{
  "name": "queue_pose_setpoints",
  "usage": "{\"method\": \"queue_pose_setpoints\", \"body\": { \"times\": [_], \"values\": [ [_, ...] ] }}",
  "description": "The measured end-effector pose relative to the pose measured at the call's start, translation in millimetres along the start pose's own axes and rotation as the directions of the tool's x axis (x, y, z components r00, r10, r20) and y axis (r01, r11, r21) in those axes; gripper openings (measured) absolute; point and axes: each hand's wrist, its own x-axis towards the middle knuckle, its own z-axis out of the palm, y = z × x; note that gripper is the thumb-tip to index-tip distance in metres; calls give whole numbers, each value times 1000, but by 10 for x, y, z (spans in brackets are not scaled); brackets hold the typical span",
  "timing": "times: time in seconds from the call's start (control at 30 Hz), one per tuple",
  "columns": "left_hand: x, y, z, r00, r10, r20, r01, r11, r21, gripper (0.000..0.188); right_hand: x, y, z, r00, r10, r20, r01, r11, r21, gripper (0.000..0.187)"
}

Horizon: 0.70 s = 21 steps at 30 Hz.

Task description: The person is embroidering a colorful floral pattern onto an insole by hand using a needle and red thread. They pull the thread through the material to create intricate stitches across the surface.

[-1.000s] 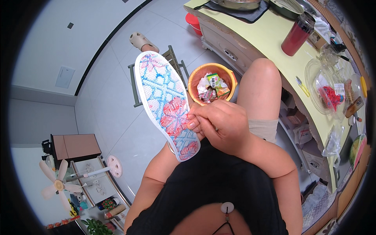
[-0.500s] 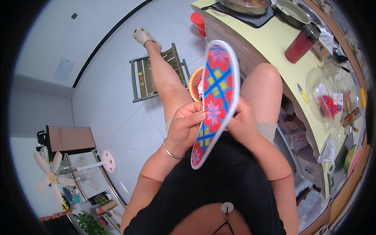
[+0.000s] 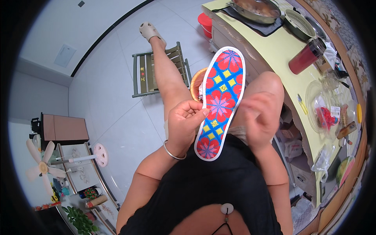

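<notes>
My left hand (image 3: 187, 124) grips the left edge of an embroidered shoe insole (image 3: 220, 102), blue with red flowers, yellow diamonds and a white border, held up lengthwise over my lap. My right hand (image 3: 259, 117) is blurred just to the right of the insole, fingers loosely curled, touching or very near its right edge. A silver bangle sits on my left wrist. An orange basket (image 3: 196, 80) is mostly hidden behind the insole.
A folding wooden stool (image 3: 145, 74) stands on the tiled floor under my outstretched left leg. A yellow-green counter (image 3: 282, 51) at right carries a pan, a red tumbler (image 3: 307, 56) and a clear bowl (image 3: 323, 107). A fan (image 3: 41, 164) and shelf are at lower left.
The insole was turned from its pale stitched underside to its bright blue and red face and is now held by the left hand; the right hand has come away to the right.
</notes>
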Motion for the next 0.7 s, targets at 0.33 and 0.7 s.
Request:
{"method": "queue_pose_setpoints", "body": {
  "times": [0.33,0.7],
  "values": [
    [184,-146,-239,951,284,-126,-200,869,453,6,163,-419,-75,867,444,225,-423,420,803,10],
    [335,0,-800,854,417,-312,-238,846,478,5,160,469,-2172,723,343,-600,167,756,633,14]
  ]
}}
